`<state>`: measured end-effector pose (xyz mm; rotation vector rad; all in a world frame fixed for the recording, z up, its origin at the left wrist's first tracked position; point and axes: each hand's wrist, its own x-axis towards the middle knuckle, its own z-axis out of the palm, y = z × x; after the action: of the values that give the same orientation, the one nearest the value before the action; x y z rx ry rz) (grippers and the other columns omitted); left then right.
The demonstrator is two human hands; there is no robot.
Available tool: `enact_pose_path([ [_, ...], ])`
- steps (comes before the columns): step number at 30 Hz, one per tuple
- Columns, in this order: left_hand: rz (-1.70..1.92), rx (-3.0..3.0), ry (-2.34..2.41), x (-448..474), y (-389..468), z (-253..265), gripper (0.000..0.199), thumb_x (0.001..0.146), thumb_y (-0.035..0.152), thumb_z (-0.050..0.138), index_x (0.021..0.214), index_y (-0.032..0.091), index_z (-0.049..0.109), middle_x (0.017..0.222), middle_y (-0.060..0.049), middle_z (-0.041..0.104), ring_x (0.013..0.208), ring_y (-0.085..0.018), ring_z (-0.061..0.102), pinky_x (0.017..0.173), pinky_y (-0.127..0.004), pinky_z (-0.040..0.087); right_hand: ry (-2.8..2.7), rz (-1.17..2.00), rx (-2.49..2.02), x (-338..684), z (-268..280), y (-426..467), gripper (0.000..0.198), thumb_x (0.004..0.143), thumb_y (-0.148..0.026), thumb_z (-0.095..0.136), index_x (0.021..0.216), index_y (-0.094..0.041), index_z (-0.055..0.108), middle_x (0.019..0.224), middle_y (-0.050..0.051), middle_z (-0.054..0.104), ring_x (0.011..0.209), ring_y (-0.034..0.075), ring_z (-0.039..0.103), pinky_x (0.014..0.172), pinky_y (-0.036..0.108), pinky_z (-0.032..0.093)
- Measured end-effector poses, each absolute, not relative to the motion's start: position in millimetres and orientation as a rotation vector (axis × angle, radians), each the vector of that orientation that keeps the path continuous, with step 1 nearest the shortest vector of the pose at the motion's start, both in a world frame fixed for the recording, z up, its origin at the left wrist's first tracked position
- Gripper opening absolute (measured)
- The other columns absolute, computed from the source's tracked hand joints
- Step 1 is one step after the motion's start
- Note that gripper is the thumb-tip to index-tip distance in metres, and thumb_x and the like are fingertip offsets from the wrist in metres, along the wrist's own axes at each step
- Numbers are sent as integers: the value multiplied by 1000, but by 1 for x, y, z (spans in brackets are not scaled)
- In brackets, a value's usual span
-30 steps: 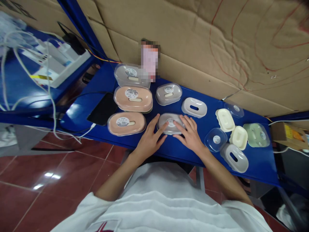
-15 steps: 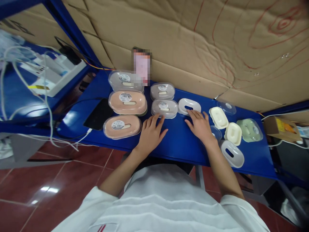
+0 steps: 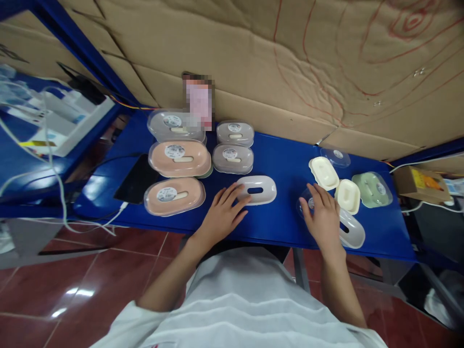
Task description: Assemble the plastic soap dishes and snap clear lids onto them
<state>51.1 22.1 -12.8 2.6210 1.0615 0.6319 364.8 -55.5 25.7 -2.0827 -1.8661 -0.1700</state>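
The slotted white shell [image 3: 267,189] has moved toward the front of the counter [image 3: 282,222] under the left hand [image 3: 222,213]; the right hand [image 3: 324,222] has shifted over the clear lid [image 3: 311,203].

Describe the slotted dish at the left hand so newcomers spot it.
On the blue table, find the left hand. Partly covered by it is a pale oval dish. Unlike the two grey boxes behind it, it shows no label and its slot is unfilled.

Looking down and forward from the head, over the white shirt [image 3: 239,299], near the left hand [image 3: 223,212] and right hand [image 3: 324,222], toward brown cardboard [image 3: 253,72] behind the blue table [image 3: 279,222].
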Motion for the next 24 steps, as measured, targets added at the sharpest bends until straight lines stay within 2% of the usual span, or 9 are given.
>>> enact_pose_path([
  [4, 716, 2557, 1163, 34, 17, -18, 37, 106, 25, 61, 143, 26, 65, 164, -14, 52, 159, -36, 42, 123, -58, 48, -1879, -138, -2150, 367, 2, -69, 61, 108, -48, 54, 162, -20, 50, 164, 23, 51, 152, 45, 47, 116, 71, 45],
  [7, 772, 2539, 1182, 32, 17, -19, 34, 105, 23, 63, 139, 23, 66, 161, -16, 53, 157, -37, 44, 123, -59, 49, -2137, 164, -1901, 361, -1, -62, 50, 110, -28, 45, 159, -30, 52, 173, 12, 43, 162, 36, 37, 128, 74, 28],
  [9, 815, 2511, 1176, 34, 17, -18, 32, 104, 21, 64, 136, 23, 67, 159, -16, 54, 157, -37, 45, 123, -59, 50, -2214, 335, -1771, 359, 2, -54, 55, 107, -14, 35, 155, -35, 55, 172, 6, 45, 165, 31, 33, 129, 79, 13],
  [10, 838, 2490, 1170, 35, 17, -18, 31, 103, 20, 65, 134, 23, 67, 158, -16, 54, 157, -37, 44, 124, -59, 49, -2194, 354, -1758, 359, 4, -49, 57, 106, -12, 34, 153, -35, 56, 172, 5, 45, 166, 30, 31, 129, 80, 10],
  [12, 876, 2451, 1144, 35, 16, -17, 30, 103, 18, 65, 132, 22, 66, 159, -16, 53, 158, -36, 43, 125, -59, 49, -2081, 298, -1808, 362, 5, -40, 51, 107, -19, 41, 154, -33, 56, 175, 8, 39, 168, 33, 25, 129, 79, 14],
  [14, 897, 2421, 1098, 33, 15, -18, 29, 102, 17, 66, 131, 21, 65, 160, -17, 50, 159, -35, 42, 125, -59, 49, -1975, 227, -1902, 369, 1, -31, 52, 107, -37, 54, 159, -30, 51, 179, 13, 30, 168, 39, 21, 127, 78, 22],
  [17, 904, 2386, 1010, 31, 13, -19, 32, 101, 16, 67, 133, 24, 65, 163, -15, 47, 158, -35, 44, 125, -60, 49, -1865, 197, -1982, 379, -8, -19, 70, 102, -57, 64, 163, -27, 47, 176, 20, 33, 163, 43, 32, 124, 75, 32],
  [20, 877, 2339, 971, 29, 12, -19, 46, 101, 17, 68, 145, 27, 60, 163, -14, 47, 157, -34, 46, 126, -59, 49, -1717, 248, -1908, 378, -7, -18, 65, 103, -59, 64, 158, -26, 56, 168, 19, 47, 156, 37, 48, 125, 63, 42],
  [24, 826, 2188, 1018, 28, 12, -18, 68, 102, 27, 71, 164, 32, 42, 168, -15, 41, 157, -32, 46, 128, -55, 47, -1825, 410, -1708, 345, 8, -33, 54, 107, -50, 61, 157, -31, 57, 167, 11, 51, 156, 30, 49, 127, 54, 44],
])
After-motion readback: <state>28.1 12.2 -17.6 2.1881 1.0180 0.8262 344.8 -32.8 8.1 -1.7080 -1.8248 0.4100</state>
